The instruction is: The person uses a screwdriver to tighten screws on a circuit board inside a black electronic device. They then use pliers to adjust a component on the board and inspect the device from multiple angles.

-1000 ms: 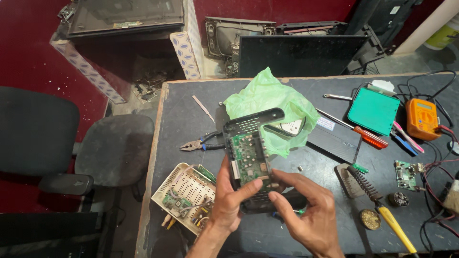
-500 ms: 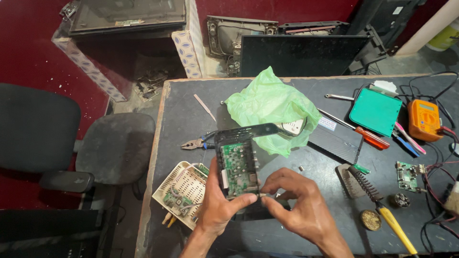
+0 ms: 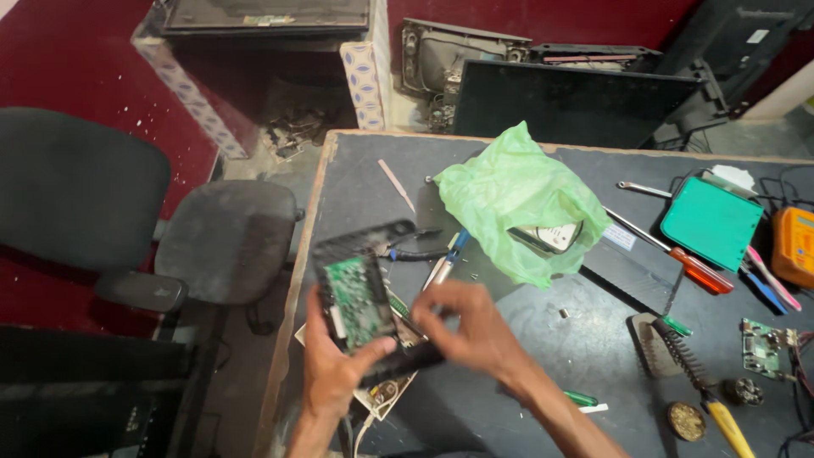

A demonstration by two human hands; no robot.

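Left hand: your left hand (image 3: 335, 373) was closed around the black casing (image 3: 373, 254) that carried the green circuit board (image 3: 356, 301), thumb pressed onto the board's lower edge, fingers wrapped beneath.
Right hand: your right hand (image 3: 466, 326) was curled over the black strip (image 3: 403, 363) at the casing's lower right; it was blurred, so you could not tell from this view how firmly it pinched, only that the fingers were bent onto it.
Board position: the green circuit board sat tilted in the casing, held above the front-left corner of the dark table (image 3: 509, 407), close to its left edge.
Table edge: the wooden rim ran just left of your left hand; part of the casing overhung it toward the grey chair (image 3: 220, 242).
Under the hands: a cream-coloured opened unit (image 3: 386, 394) lay on the table below your wrists, partly hidden.
Ahead of the hands: pliers (image 3: 415, 252) and a blue-tipped tool (image 3: 449, 259) lay just beyond the casing, near the green plastic bag (image 3: 517, 203).
Right side: a soldering stand with a coil (image 3: 674, 352), a red-handled screwdriver (image 3: 691, 270) and a teal box (image 3: 712, 222) were well apart from your hands.
Open room: the bare stretch of table lay between your right forearm and the soldering stand, with only a small green pen-like piece (image 3: 581, 397) and a few loose screws on it.
Back edge: a dark flat panel (image 3: 577, 106) stood along the table's far side.
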